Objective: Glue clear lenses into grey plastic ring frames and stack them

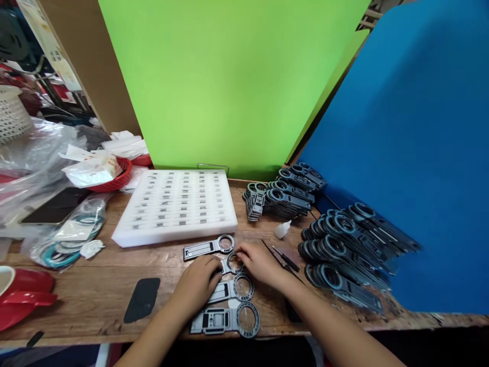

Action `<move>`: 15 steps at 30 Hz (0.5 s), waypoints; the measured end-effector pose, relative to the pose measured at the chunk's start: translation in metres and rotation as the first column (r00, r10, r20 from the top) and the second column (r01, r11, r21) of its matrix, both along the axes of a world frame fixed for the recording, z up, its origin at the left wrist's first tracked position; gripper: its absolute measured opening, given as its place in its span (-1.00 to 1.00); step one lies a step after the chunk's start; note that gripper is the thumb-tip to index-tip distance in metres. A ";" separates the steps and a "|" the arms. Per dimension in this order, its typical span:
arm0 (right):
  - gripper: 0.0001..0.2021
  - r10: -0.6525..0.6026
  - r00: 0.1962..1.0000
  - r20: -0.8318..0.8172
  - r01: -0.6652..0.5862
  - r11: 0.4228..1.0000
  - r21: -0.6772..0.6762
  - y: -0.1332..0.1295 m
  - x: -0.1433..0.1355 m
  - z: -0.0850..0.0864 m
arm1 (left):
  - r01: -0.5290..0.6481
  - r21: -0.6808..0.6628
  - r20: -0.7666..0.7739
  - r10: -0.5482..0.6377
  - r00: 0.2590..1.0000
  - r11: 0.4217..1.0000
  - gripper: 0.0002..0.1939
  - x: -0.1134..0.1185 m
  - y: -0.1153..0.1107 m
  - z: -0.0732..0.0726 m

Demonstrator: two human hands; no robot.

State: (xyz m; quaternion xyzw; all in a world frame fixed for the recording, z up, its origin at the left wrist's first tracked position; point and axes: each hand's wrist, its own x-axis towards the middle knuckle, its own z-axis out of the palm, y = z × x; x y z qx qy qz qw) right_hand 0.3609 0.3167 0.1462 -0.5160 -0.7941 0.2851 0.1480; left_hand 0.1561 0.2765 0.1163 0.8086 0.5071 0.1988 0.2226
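Note:
Four flat grey parts with a round ring at one end lie in a column on the wooden table. My left hand (197, 281) curls over the body of one grey ring-ended part (228, 266), second from the far end, covering much of it. At that part's ring, the fingers of my right hand (260, 262) are pinched on the rim. Beyond lies another ring-ended part (204, 249). Nearer me are a third ring-ended part (237, 289), partly under my left hand, and a fourth (216, 321) with a raised rectangular frame.
A white foam tray (175, 232) holds rows of small metal pieces. Stacked ring-ended parts (294, 191) stand at the back right, with more stacks (344, 255) nearer. Screwdrivers (286, 259), a small white bottle (282, 230), a black pad (142, 299) and a red mug (28, 293) surround my hands.

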 end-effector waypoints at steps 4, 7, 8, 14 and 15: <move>-0.78 0.036 0.998 0.047 -0.037 0.999 0.039 0.002 -0.002 0.002 | 0.012 -0.011 -0.057 -0.013 0.998 1.000 -0.93 0.003 0.002 0.003; -0.79 0.073 0.996 0.053 -0.076 0.996 0.047 0.005 -0.001 0.003 | 0.015 -0.006 -0.102 -0.015 0.995 1.000 -0.92 0.003 0.001 0.006; -0.78 0.082 0.995 0.057 -0.085 0.995 0.050 0.006 -0.001 0.002 | 0.016 -0.004 -0.117 -0.016 0.993 1.000 -0.91 0.003 0.001 0.008; -0.78 0.077 0.994 0.073 -0.083 0.993 0.079 0.009 -0.003 -0.007 | 0.069 0.010 -0.194 -0.066 0.979 0.998 -0.78 0.007 0.000 0.011; -0.79 0.069 0.995 0.074 -0.075 0.994 0.084 0.009 -0.003 -0.009 | 0.091 0.017 -0.221 -0.085 0.972 0.996 -0.74 0.007 0.001 0.012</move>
